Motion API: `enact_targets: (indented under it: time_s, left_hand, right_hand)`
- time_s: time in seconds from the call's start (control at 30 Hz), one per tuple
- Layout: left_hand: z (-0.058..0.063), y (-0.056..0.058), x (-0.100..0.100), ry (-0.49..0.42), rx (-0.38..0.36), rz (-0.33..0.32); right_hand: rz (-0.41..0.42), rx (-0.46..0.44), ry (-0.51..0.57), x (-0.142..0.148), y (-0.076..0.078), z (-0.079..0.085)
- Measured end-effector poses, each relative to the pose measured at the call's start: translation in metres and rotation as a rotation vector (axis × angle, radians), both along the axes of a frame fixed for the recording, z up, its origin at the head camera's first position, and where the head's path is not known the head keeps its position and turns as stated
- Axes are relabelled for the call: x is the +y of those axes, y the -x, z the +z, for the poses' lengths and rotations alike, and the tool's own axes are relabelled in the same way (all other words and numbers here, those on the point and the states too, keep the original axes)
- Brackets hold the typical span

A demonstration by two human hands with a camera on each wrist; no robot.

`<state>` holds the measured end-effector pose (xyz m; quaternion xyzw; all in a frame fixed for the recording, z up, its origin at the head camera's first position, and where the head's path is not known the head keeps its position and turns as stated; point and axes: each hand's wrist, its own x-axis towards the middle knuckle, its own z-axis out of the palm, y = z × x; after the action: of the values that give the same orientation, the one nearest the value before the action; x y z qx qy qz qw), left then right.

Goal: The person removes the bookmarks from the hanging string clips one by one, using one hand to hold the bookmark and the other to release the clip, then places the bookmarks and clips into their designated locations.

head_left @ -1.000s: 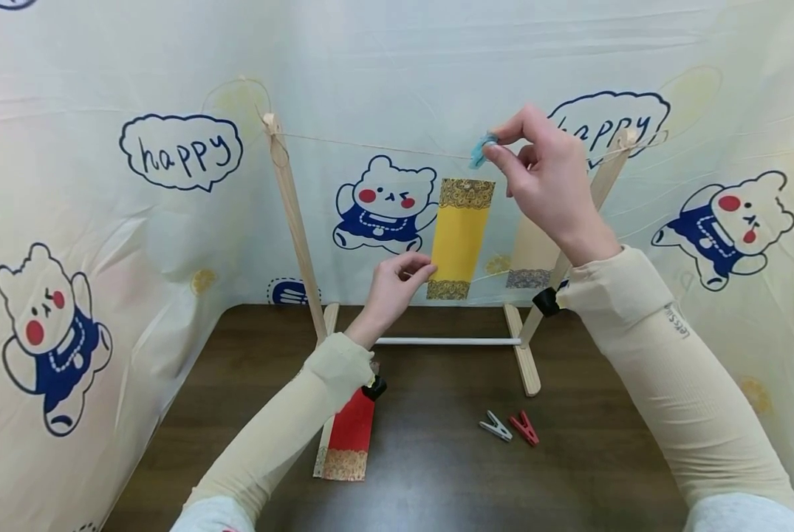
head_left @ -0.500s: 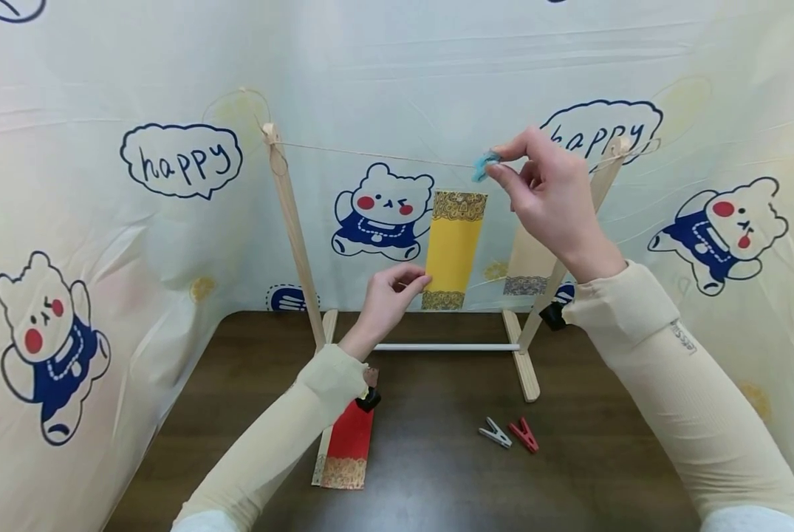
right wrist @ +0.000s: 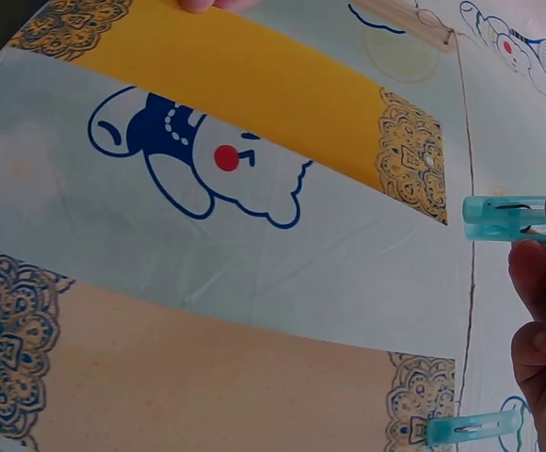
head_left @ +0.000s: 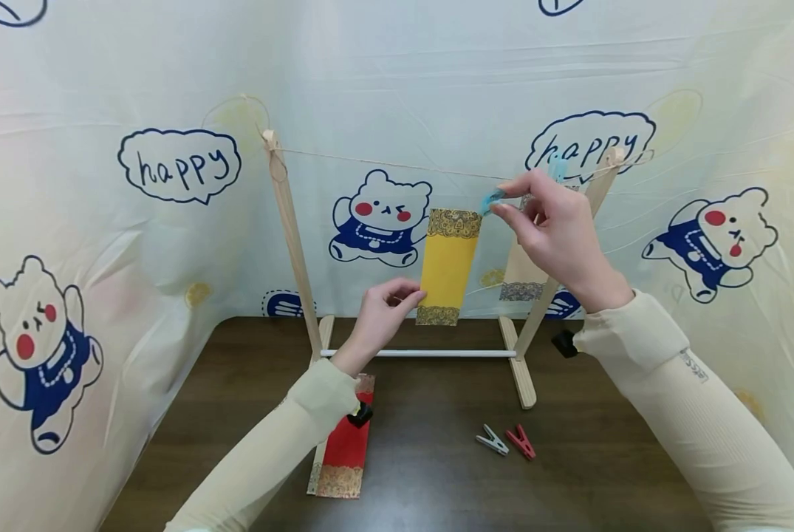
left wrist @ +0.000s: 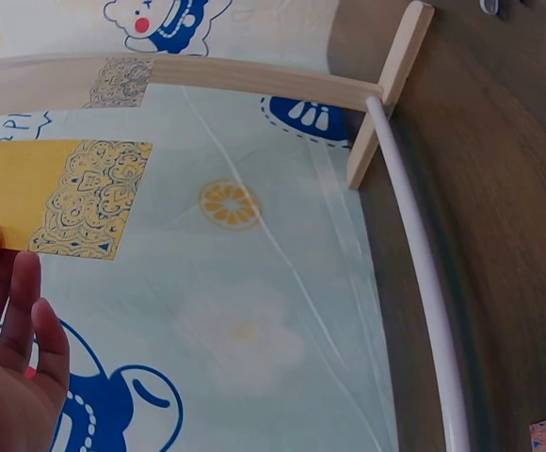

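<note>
My left hand (head_left: 385, 314) pinches the left edge of a yellow paper strip (head_left: 449, 270) with dark lace-patterned ends, held upright below the string (head_left: 383, 162). In the left wrist view the thumb and fingers grip it near its lower patterned end. My right hand (head_left: 559, 229) pinches a light blue clothespin (head_left: 492, 200) between thumb and fingers. The clothespin's tip is close to the strip's top right corner; the right wrist view has it overlapping the string, a small gap from the strip. Behind the right hand, a beige strip (right wrist: 226, 367) hangs from the string by another blue clothespin (right wrist: 471, 427).
A wooden frame with a left post (head_left: 293, 244), a right post (head_left: 541, 318) and a white crossbar (head_left: 446, 354) carries the string. On the dark table (head_left: 430, 458) lie a grey clothespin (head_left: 493, 441), a red clothespin (head_left: 521, 443) and a red strip (head_left: 345, 447) over a pale one.
Both hands, the yellow strip and the clothespin sit lower in the head view, which has itself tilted slightly. The clothespin has come nearer the strip's top right corner.
</note>
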<state>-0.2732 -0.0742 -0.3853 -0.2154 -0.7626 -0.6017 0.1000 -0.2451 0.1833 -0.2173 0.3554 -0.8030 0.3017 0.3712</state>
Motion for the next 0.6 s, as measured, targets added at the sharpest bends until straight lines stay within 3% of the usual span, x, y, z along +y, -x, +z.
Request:
enact_targets:
  time_s: [0.27,0.6]
  left_hand:
    - [-0.003,-0.007,-0.008,0.012,-0.024,-0.007]
    - [-0.015,-0.017,-0.021,0.054,-0.043,0.0]
  right_hand:
    - [-0.028,-0.03,-0.023,0.007,-0.006,-0.015]
    - [-0.031,-0.092,-0.057,0.015,-0.013,-0.044]
